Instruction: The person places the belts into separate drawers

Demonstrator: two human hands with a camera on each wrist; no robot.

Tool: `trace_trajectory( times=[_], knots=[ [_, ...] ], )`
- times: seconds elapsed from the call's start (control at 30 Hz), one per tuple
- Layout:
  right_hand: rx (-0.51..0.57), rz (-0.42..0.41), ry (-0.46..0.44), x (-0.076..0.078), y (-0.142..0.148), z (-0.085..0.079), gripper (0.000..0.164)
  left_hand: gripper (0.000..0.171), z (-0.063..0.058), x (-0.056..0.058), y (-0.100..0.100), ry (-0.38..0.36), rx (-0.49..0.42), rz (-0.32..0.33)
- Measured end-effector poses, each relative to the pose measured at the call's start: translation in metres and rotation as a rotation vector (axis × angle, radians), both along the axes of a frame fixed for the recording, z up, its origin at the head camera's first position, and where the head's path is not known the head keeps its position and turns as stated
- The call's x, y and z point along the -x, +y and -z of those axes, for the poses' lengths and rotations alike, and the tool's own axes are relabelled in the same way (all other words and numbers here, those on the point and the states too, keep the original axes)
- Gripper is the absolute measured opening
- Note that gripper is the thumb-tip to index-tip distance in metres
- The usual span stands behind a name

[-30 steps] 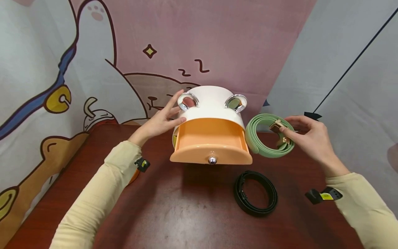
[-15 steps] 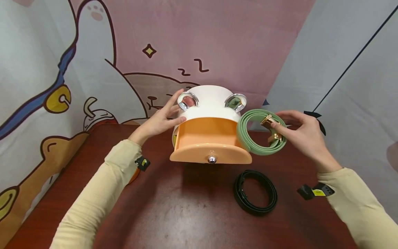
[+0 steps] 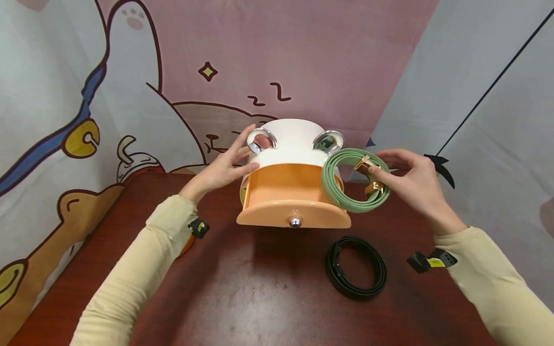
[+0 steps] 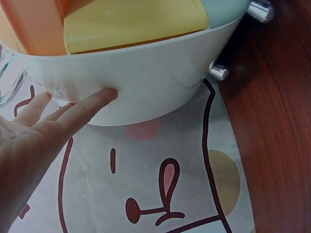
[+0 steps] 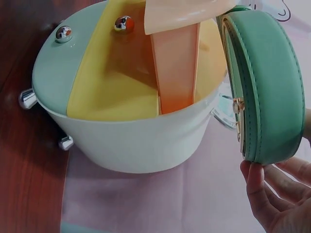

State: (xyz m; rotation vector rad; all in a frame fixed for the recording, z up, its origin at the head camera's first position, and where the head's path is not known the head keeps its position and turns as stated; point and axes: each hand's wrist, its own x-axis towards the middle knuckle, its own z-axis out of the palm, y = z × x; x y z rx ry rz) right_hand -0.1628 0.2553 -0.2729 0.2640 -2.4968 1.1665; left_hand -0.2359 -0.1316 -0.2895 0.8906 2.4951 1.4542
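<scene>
Table (image 3: 259, 307), one open drawer (image 3: 277, 214), one black belt (image 3: 333, 269), fingers (image 3: 386, 179) gripping green belt (image 3: 330, 185)

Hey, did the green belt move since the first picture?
Yes, left: in the head view, the green belt now hides more of the unmoved orange drawer.

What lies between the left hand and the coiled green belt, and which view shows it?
In the head view, the white drawer cabinet, with its orange drawer open, stands between the left hand and the green belt.

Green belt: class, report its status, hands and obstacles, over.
Right hand pinches green belt beside open orange drawer. Left hand touches white cabinet. Black belt on table, not in the way.
</scene>
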Motion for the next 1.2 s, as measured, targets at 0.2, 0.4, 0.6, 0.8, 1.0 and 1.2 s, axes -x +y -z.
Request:
trace_trajectory(
  times=[0.2,0.4,0.6,0.8,1.0,1.2],
  knots=[
    [0.029,-0.050,0.038,0.003,-0.009,-0.001,0.032,0.087,0.016,0.016,-0.003,0.012,-0.011,-0.001],
    [0.040,-0.074,0.053,0.004,-0.016,-0.002,0.031,0.085,0.018,0.017,-0.004,0.024,-0.012,0.001],
    [0.029,-0.088,0.067,0.005,-0.022,-0.004,0.031,0.084,0.018,0.017,-0.004,0.029,-0.028,0.017],
    [0.035,-0.114,0.081,0.009,-0.029,-0.005,0.030,0.084,0.018,0.017,-0.004,0.029,-0.019,0.010],
    [0.014,-0.129,0.074,0.015,-0.037,-0.006,0.030,0.086,0.018,0.017,-0.003,0.017,-0.014,-0.001],
    [0.011,-0.150,0.066,0.018,-0.046,-0.007,0.032,0.085,0.007,0.006,0.000,0.012,-0.005,0.001]
  ],
)
